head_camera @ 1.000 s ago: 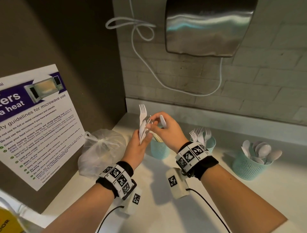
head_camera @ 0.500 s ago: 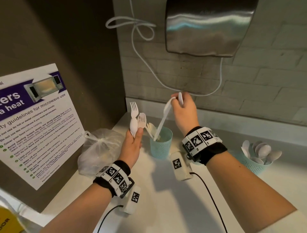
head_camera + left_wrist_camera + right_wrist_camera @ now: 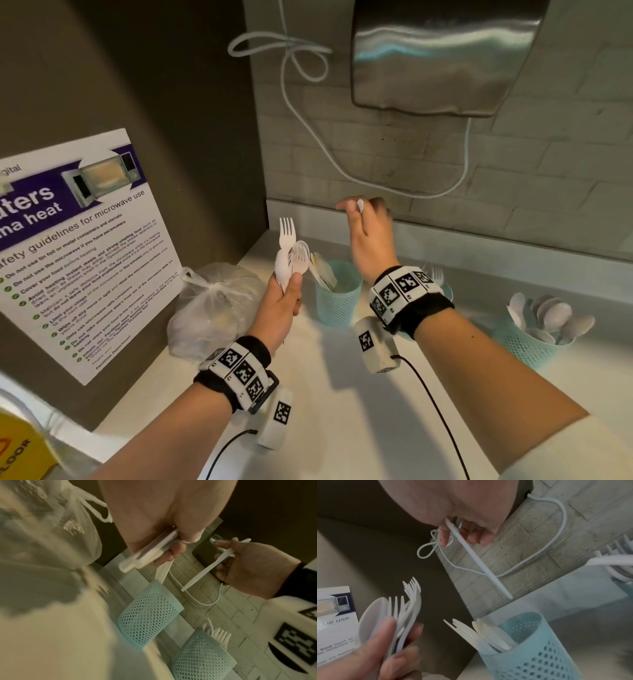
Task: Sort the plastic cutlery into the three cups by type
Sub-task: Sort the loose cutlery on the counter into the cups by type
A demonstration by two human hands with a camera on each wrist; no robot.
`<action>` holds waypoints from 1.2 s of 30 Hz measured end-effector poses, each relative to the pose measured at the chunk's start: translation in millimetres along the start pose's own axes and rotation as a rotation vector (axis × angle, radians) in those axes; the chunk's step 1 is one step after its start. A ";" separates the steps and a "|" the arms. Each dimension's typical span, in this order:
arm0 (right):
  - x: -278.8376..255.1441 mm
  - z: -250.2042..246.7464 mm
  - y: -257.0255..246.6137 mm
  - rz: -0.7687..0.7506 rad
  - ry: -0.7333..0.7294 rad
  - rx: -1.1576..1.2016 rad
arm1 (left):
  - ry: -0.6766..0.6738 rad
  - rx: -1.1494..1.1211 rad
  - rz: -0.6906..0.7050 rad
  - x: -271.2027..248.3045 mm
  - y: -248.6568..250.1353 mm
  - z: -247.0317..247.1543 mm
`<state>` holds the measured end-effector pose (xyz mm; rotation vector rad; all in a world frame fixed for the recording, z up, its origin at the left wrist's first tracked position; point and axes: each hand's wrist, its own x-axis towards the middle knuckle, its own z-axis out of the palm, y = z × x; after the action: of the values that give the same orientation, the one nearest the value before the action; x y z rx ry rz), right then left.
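Left hand (image 3: 279,305): raised over the left part of the counter (image 3: 342,411), fingers and thumb closed round the handles of a bunch of white cutlery (image 3: 290,255); forks and a spoon fanned upward, heads up.
Right hand (image 3: 368,233): lifted high near the back wall, above the knife cup (image 3: 337,294); pinches one white knife (image 3: 208,566) by the blade end, handle slanting down toward that cup, well clear of the rim.
Knife cup: teal mesh, at the back left of the counter, just right of the left hand; several knives inside, leaning to the left rim.
Fork cup (image 3: 200,660): teal mesh, next along the back edge to the right, mostly hidden behind the right wrist in the head view; fork tines (image 3: 436,274) standing out of it.
Spoon cup (image 3: 534,342): teal mesh, toward the right end of the counter, well apart from the hands; spoons inside, bowls up.
Plastic bag (image 3: 212,308): knotted, clear, in the back left corner of the counter, against the poster (image 3: 78,246).
Poster: microwave safety guidelines, propped on the left wall.
Back wall: steel wall unit (image 3: 442,54) mounted above, white cable (image 3: 308,116) looping down across the tiles.
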<state>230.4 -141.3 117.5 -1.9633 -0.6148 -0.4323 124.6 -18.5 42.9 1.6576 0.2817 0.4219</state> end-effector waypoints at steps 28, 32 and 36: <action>-43.3 -34.0 0.3 0.181 0.027 0.591 | -0.101 -0.130 0.005 -4.8 15.9 41.8; -51.2 -34.6 2.0 0.166 -0.101 0.424 | -0.117 -0.070 -0.014 -3.3 12.6 43.0; -47.7 -34.7 6.3 0.227 -0.241 0.076 | -0.236 -0.038 -0.044 -3.5 10.8 44.2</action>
<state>194.3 -186.0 102.5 -1.9990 -0.5420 -0.0317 139.8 -61.1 49.1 1.6430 0.1333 0.1950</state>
